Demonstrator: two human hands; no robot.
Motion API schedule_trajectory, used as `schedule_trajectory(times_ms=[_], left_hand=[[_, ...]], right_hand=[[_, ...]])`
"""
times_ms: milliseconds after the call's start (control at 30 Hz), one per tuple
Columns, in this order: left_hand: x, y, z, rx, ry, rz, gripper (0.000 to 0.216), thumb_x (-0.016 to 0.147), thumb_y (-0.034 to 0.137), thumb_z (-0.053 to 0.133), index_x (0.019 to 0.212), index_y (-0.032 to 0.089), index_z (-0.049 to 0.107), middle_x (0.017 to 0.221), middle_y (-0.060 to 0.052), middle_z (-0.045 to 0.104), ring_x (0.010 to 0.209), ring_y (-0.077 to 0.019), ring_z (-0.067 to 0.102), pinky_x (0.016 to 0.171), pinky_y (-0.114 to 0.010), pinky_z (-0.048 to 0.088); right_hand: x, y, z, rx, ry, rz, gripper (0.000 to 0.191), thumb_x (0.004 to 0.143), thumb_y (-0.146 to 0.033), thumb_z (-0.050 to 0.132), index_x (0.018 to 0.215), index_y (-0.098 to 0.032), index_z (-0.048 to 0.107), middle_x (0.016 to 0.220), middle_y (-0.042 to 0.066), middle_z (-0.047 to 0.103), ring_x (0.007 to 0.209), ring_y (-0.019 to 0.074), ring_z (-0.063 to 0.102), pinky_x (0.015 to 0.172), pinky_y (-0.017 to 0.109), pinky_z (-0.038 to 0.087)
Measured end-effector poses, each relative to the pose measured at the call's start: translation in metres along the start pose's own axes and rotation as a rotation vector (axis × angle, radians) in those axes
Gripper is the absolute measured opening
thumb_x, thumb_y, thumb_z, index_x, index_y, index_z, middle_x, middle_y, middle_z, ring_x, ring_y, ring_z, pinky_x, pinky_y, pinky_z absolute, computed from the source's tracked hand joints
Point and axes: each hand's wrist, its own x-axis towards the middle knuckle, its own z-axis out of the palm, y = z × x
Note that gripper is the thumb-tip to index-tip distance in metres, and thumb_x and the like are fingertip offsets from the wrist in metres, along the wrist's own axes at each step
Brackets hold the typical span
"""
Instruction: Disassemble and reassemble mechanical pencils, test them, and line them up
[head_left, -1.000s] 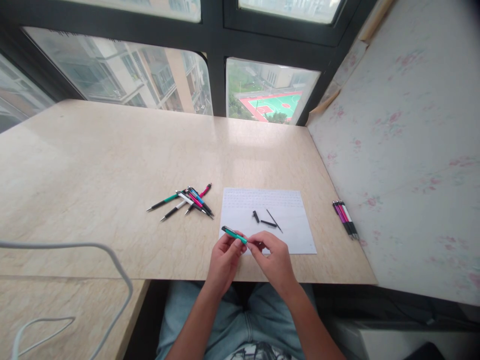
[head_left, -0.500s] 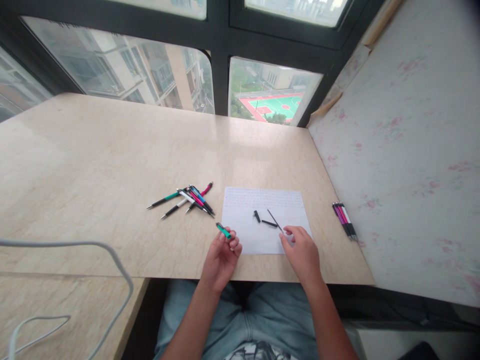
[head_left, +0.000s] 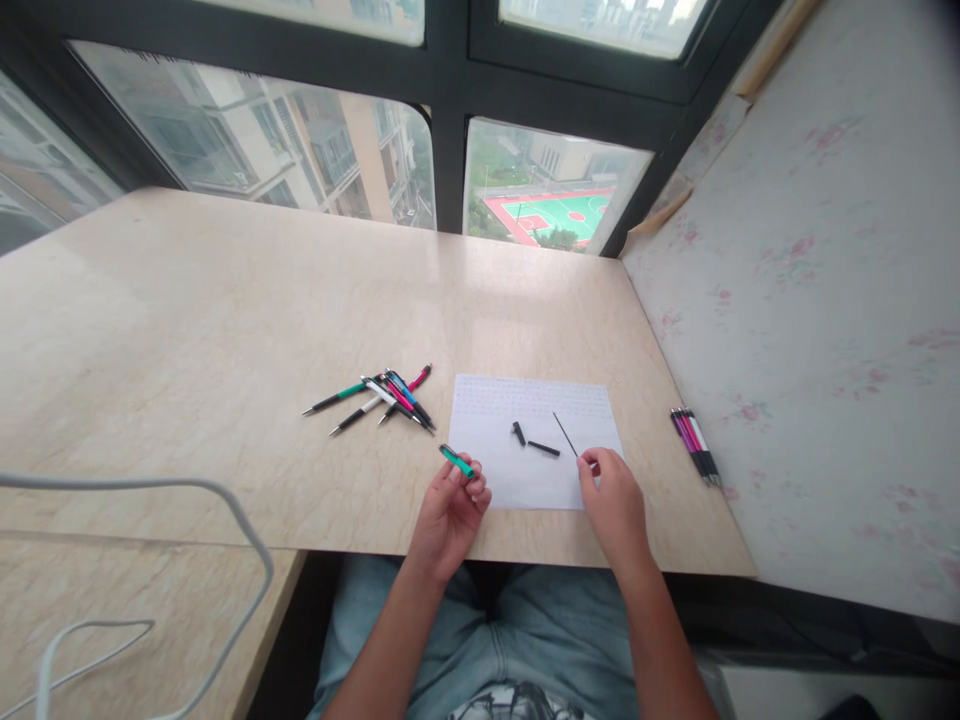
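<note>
Between the thumb and fingers of my left hand (head_left: 452, 510) is a green pen barrel (head_left: 457, 461), held just off the left edge of the sheet of paper (head_left: 495, 485). My right hand (head_left: 615, 500) pinches the lower end of a thin dark pen refill (head_left: 565, 434) over the paper's right side. Two black pen parts lie on the sheet between my hands: a short piece with a clip-like projection (head_left: 518, 433) and a longer slim tube (head_left: 544, 449). Rows of handwriting cover the top of the paper.
Several assembled pens (head_left: 382, 400) lie in a crossed pile left of the paper. More pens (head_left: 695, 445) rest side by side along the papered wall (head_left: 825, 350) at right. A white cable (head_left: 232, 510) loops over the left front of the table (head_left: 225, 320). Windows stand behind.
My right thumb and fingers have closed on the refill and drawn it a little right, away from the black tube. My left hand still holds the green barrel. The view has shifted slightly.
</note>
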Motion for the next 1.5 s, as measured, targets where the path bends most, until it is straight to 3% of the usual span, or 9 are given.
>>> schedule_trajectory(times_ms=[133, 233, 367, 600, 867, 1067, 1300, 1400, 1500], left_hand=[[0.001, -0.003, 0.0, 0.061, 0.017, 0.035, 0.016, 0.079, 0.019, 0.071, 0.093, 0.014, 0.066, 0.086, -0.004, 0.061, 0.066, -0.0068, 0.052, 0.062, -0.02, 0.045], [0.001, -0.005, 0.001, 0.092, 0.029, 0.065, 0.016, 0.078, 0.018, 0.072, 0.093, 0.015, 0.066, 0.087, -0.004, 0.062, 0.065, -0.0068, 0.052, 0.061, -0.02, 0.045], [0.0, -0.006, 0.002, 0.116, 0.04, 0.086, 0.017, 0.077, 0.017, 0.073, 0.093, 0.015, 0.066, 0.086, -0.003, 0.062, 0.064, -0.0064, 0.052, 0.062, -0.02, 0.045], [0.0, -0.007, 0.005, 0.152, 0.041, 0.095, 0.016, 0.078, 0.017, 0.073, 0.092, 0.015, 0.067, 0.086, -0.003, 0.062, 0.065, -0.0061, 0.053, 0.063, -0.019, 0.046], [0.0, -0.009, 0.005, 0.202, 0.043, 0.103, 0.016, 0.078, 0.018, 0.073, 0.093, 0.016, 0.067, 0.087, -0.003, 0.063, 0.065, -0.0068, 0.053, 0.064, -0.02, 0.046], [-0.001, -0.014, 0.006, 0.374, 0.047, 0.147, 0.015, 0.076, 0.019, 0.074, 0.09, 0.015, 0.069, 0.089, -0.006, 0.066, 0.074, -0.011, 0.057, 0.068, -0.023, 0.045], [-0.004, -0.016, 0.005, 0.45, 0.043, 0.158, 0.016, 0.075, 0.02, 0.075, 0.09, 0.016, 0.07, 0.091, -0.007, 0.068, 0.082, -0.0146, 0.06, 0.073, -0.026, 0.047], [-0.004, -0.015, 0.004, 0.43, 0.031, 0.148, 0.016, 0.075, 0.02, 0.076, 0.089, 0.016, 0.07, 0.091, -0.007, 0.069, 0.08, -0.014, 0.06, 0.072, -0.025, 0.046], [-0.003, -0.013, 0.005, 0.368, 0.038, 0.139, 0.016, 0.075, 0.019, 0.076, 0.088, 0.015, 0.07, 0.089, -0.006, 0.069, 0.073, -0.0112, 0.058, 0.069, -0.024, 0.046]], right_hand=[[-0.013, -0.004, -0.015, 0.382, -0.115, -0.027, 0.018, 0.09, -0.034, 0.053, 0.091, -0.019, 0.061, 0.083, 0.005, 0.066, 0.075, 0.019, 0.061, 0.07, 0.031, 0.049], [-0.024, -0.014, -0.023, 0.507, -0.187, -0.121, 0.017, 0.089, -0.03, 0.055, 0.098, -0.019, 0.064, 0.084, 0.005, 0.067, 0.075, 0.0182, 0.061, 0.071, 0.031, 0.05], [-0.032, -0.025, -0.029, 0.534, -0.192, -0.237, 0.014, 0.089, -0.022, 0.054, 0.088, -0.021, 0.067, 0.083, 0.004, 0.065, 0.074, 0.0168, 0.06, 0.069, 0.03, 0.049], [-0.033, -0.034, -0.026, 0.564, -0.136, -0.259, 0.015, 0.086, -0.014, 0.055, 0.089, -0.02, 0.069, 0.081, 0.003, 0.063, 0.07, 0.015, 0.058, 0.067, 0.028, 0.048], [-0.034, -0.04, -0.026, 0.495, -0.12, -0.287, 0.018, 0.087, -0.015, 0.052, 0.09, -0.021, 0.069, 0.081, 0.004, 0.063, 0.069, 0.0158, 0.057, 0.066, 0.029, 0.049], [-0.034, -0.049, -0.026, 0.444, -0.119, -0.323, 0.02, 0.089, -0.019, 0.05, 0.094, -0.022, 0.069, 0.083, 0.006, 0.065, 0.076, 0.0187, 0.06, 0.071, 0.031, 0.051], [-0.034, -0.053, -0.016, 0.536, -0.109, -0.183, 0.02, 0.092, -0.024, 0.049, 0.097, -0.02, 0.068, 0.077, 0.003, 0.068, 0.068, 0.0158, 0.062, 0.071, 0.028, 0.05], [-0.035, -0.051, -0.012, 0.609, -0.184, -0.097, 0.022, 0.092, -0.03, 0.051, 0.103, -0.019, 0.067, 0.069, 0.001, 0.068, 0.065, 0.0158, 0.064, 0.068, 0.027, 0.051], [-0.031, -0.045, -0.008, 0.668, -0.233, -0.081, 0.027, 0.094, -0.036, 0.049, 0.106, -0.019, 0.066, 0.078, 0.004, 0.071, 0.072, 0.017, 0.066, 0.07, 0.028, 0.052]])
